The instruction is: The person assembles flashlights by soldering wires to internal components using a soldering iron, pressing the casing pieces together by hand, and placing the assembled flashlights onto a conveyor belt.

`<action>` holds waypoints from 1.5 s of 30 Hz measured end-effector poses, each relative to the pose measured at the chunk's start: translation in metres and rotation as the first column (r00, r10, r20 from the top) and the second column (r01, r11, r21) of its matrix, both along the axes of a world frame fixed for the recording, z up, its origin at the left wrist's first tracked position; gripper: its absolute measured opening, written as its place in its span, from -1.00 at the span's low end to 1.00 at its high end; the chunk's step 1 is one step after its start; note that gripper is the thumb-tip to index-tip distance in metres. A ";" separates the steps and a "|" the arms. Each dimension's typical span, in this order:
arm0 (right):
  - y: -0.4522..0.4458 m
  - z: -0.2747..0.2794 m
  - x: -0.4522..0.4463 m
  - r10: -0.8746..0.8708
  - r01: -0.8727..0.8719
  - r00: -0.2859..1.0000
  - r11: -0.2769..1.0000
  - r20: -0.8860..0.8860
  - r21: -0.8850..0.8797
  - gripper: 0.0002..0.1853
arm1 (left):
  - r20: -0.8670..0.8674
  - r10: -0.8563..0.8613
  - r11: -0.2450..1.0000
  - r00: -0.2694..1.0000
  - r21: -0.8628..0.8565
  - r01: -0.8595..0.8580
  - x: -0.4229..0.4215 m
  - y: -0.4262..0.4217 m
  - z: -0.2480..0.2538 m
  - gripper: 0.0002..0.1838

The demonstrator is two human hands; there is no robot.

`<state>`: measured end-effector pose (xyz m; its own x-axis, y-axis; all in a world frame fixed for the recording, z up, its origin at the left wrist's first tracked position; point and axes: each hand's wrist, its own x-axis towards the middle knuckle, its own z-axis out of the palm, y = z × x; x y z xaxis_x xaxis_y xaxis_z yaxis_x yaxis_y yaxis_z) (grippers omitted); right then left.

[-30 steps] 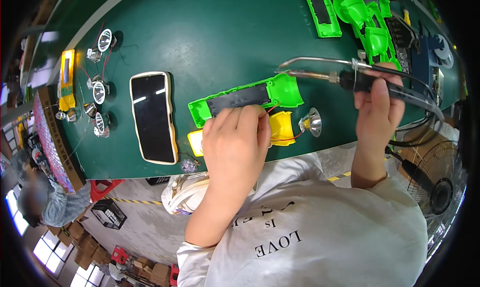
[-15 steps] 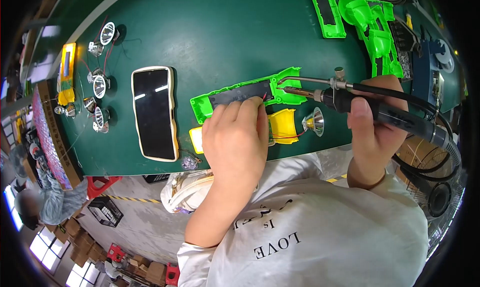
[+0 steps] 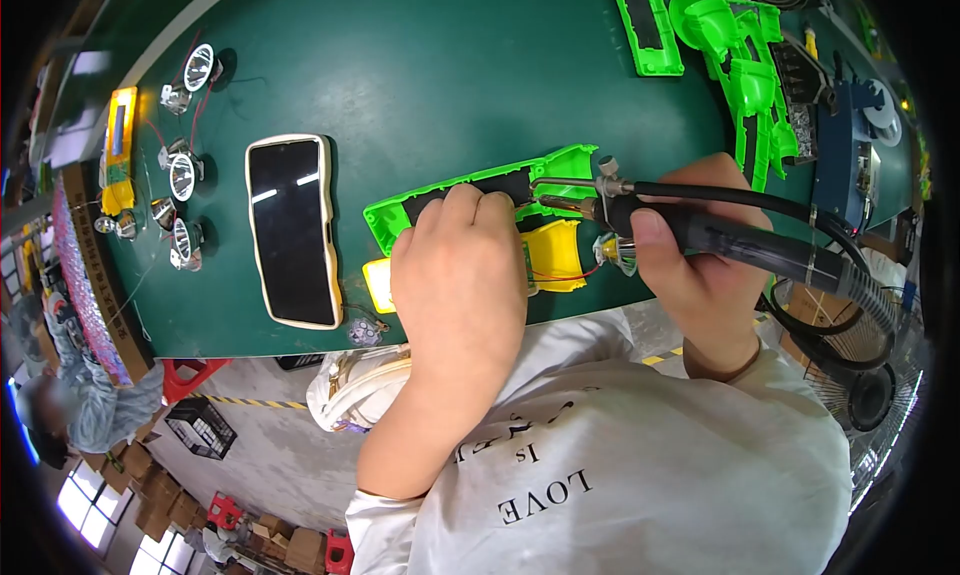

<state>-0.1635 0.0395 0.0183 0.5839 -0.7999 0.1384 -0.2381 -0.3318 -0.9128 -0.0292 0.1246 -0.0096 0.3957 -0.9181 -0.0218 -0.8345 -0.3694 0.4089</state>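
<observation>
- Apparently to steady it, your left hand (image 3: 460, 285) bunched over the green case (image 3: 572, 165) on the bench (image 3: 430, 85); any pinch was hidden.
- Your right hand (image 3: 700, 280) gripped the soldering iron (image 3: 730, 237), tip angled there.

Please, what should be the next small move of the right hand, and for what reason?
Probably a slight, slow adjustment of the soldering iron by the right hand, avoiding skin: its tip is very near the left hand's fingertips over the green housing, and those fingers partly hide the work spot.
</observation>
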 end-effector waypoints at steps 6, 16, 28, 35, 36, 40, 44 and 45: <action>0.002 0.000 0.002 0.014 -0.012 0.999 0.999 -0.050 0.037 -0.81 | -0.022 0.013 1.000 1.000 -0.005 -0.014 0.001 0.000 0.000 -0.97; 0.002 -0.005 0.002 0.011 -0.012 1.000 0.999 -0.005 -0.049 -0.83 | -0.025 -0.002 1.000 1.000 -0.016 0.002 0.004 0.001 -0.001 -0.97; -0.001 -0.009 0.000 0.048 -0.039 0.996 0.993 0.080 -0.113 -0.84 | -0.056 -0.018 0.998 0.998 0.065 0.022 0.007 -0.002 0.006 -0.93; 0.000 -0.009 0.002 0.045 -0.041 0.998 0.996 0.045 -0.083 -0.85 | -0.049 -0.006 0.998 0.999 0.060 0.009 0.008 -0.003 0.003 -0.93; 0.000 -0.010 0.003 0.045 -0.041 0.998 0.996 0.051 -0.082 -0.84 | -0.041 -0.001 0.998 0.999 0.058 0.003 0.009 -0.003 0.003 -0.93; -0.001 -0.011 0.003 0.034 -0.030 0.999 0.994 0.031 -0.109 -0.84 | -0.035 0.022 0.997 0.999 0.076 -0.020 0.008 -0.004 0.002 -0.94; 0.000 -0.011 0.004 0.033 -0.027 0.998 0.992 0.047 -0.122 -0.83 | -0.028 0.029 0.998 0.999 0.059 -0.027 0.008 -0.005 0.001 -0.94; 0.000 -0.011 0.004 0.035 -0.029 0.999 0.991 0.039 -0.127 -0.83 | -0.039 0.038 0.998 0.998 0.056 -0.036 0.008 -0.005 0.001 -0.94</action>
<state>-0.1595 0.0393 0.0074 0.6007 -0.7555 0.2615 -0.1887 -0.4518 -0.8719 -0.0214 0.1199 -0.0087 0.4273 -0.8998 -0.0883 -0.8030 -0.4226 0.4203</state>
